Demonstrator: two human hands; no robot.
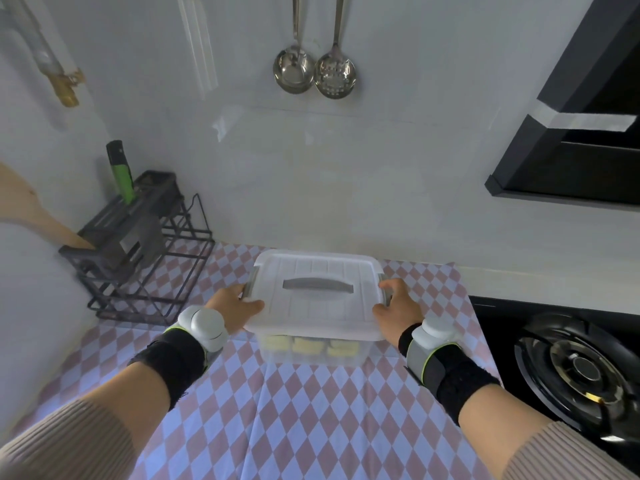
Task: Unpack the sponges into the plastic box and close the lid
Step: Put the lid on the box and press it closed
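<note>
Your left hand (231,306) grips the left end of the box (313,355) and its lid (317,299), and your right hand (398,306) grips the right end. The lid sits on the box, which stands on the checked surface (277,427) with yellow sponges (308,346) showing through its front wall.

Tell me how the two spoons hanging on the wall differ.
The left spoon has a solid bowl; the right spoon has a bowl pierced with holes. The left one's bowl looks deeper and rounder, like a ladle; the right one's looks flatter. The left hangs a little higher than the right. Both are shiny metal, hang side by side by long handles with bowls down, and nearly touch.
</note>
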